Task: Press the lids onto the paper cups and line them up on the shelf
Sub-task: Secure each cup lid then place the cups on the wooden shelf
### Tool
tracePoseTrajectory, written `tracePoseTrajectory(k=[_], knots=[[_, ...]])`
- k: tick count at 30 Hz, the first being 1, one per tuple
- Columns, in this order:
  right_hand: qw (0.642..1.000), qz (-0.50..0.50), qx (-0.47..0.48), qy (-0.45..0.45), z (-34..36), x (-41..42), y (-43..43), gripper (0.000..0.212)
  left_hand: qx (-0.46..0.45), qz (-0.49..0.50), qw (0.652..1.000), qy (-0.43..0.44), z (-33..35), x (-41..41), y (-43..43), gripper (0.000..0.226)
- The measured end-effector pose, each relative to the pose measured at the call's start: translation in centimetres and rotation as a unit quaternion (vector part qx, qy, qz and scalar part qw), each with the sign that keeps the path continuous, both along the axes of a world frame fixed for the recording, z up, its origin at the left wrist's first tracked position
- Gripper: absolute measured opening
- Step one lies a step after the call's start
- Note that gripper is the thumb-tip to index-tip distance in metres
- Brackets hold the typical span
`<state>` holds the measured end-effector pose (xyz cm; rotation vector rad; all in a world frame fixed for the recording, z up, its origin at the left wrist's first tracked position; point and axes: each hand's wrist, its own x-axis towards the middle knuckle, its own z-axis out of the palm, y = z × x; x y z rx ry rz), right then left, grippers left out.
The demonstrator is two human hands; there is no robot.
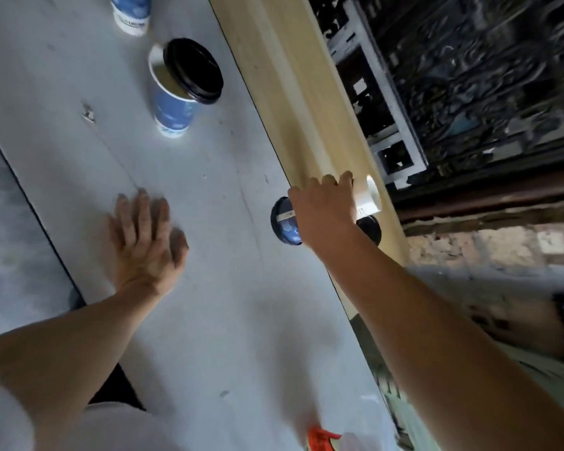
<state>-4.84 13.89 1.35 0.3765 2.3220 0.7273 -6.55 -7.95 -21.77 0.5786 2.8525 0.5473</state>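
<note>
My right hand (323,209) reaches to the pale wooden shelf (306,92), its fingers curled round a white paper cup (370,196). A black lid (370,228) shows just below that cup. A blue lidded cup (285,224) sits right beside the hand, partly hidden by it. My left hand (144,242) hovers flat and empty over the grey table (225,320). Farther back stands a blue cup (173,109) with a black lid (192,71) lying tilted and loose on its rim. Another blue cup (131,11) is cut off at the top edge.
The shelf plank runs along the table's far edge, with dark cluttered racking (388,125) behind it. An orange object (323,439) lies at the table's near end. The picture is blurred by motion.
</note>
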Motion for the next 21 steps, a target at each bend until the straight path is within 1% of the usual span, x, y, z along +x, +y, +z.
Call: tracePoseTrajectory(k=[4,6,8,10,14,17,21], knots=[[0.992,0.06,0.101,-0.052,1.9,-2.7,0.0,0.051,0.006,0.019,1.0,0.001,-0.1,-0.2,0.1,0.072],[0.984,0.062,0.152,-0.069,1.9,-3.7,-0.4,0.051,0.006,0.025,1.0,0.005,-0.1,-0.2,0.1,0.071],[0.979,0.047,0.181,-0.077,1.5,-4.2,-1.2,0.05,0.003,0.027,1.0,0.008,-0.2,-0.3,0.1,0.072],[0.982,0.044,0.164,-0.077,0.6,-4.1,-2.0,0.048,0.002,0.029,1.0,0.007,-0.3,-0.3,0.1,0.072],[0.988,0.074,0.112,-0.072,-1.5,-3.2,-3.7,0.046,0.001,0.034,0.999,0.011,-0.1,-0.1,0.1,0.072],[0.986,0.08,0.12,-0.085,-2.0,-2.6,-3.9,0.046,0.004,0.036,0.999,0.012,0.1,-0.1,0.1,0.072],[0.979,0.079,0.164,-0.096,-1.4,-2.9,-3.3,0.046,-0.006,0.033,0.999,0.006,0.4,-0.1,0.1,0.072]])
